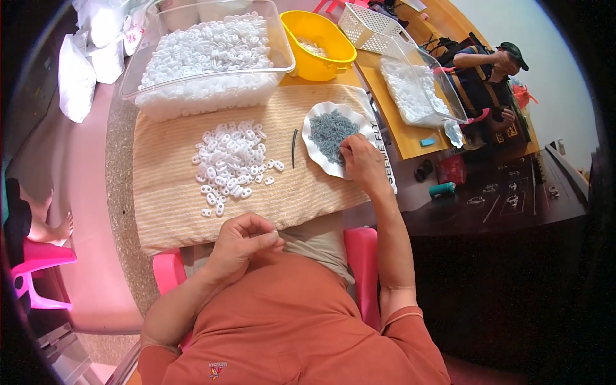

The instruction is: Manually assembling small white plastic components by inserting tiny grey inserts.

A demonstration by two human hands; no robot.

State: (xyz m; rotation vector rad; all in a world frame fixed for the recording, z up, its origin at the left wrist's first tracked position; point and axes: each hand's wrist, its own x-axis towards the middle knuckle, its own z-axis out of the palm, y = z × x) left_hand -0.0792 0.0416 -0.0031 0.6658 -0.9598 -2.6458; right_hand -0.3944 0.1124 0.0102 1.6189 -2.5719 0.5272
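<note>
Right hand (362, 160): reaches out over the near rim of the plate (314, 154), fingertips bent down into the grey bits (330, 131); the grip is drawn together at the pile, but whether it has pinched one I cannot tell.
Plate: white, wavy-rimmed, on the right part of the cloth (167, 205), toward the table's right edge; the grey bits lie heaped in its middle.
Left hand (244, 247): held close at the table's near edge, above the lap; thumb and fingers pressed together as if on something small, too small to make out.
White pieces (231, 160): a loose heap of little white links in the middle of the cloth, a few strays toward the near side.
Dark stick (294, 147): thin, lying on the cloth between the heap and the plate, touching neither.
Cloth: tan, striped, covering the table top from the near edge back to the bin.
Bin (212, 54): clear plastic, at the far edge, full of the same white pieces.
Yellow bowl (319, 45): just right of the bin, at the far edge.
Second bin (420, 83): clear, on a wooden top beyond the right edge, also holding white pieces.
Other person (494, 70): sits beyond it, far right.
</note>
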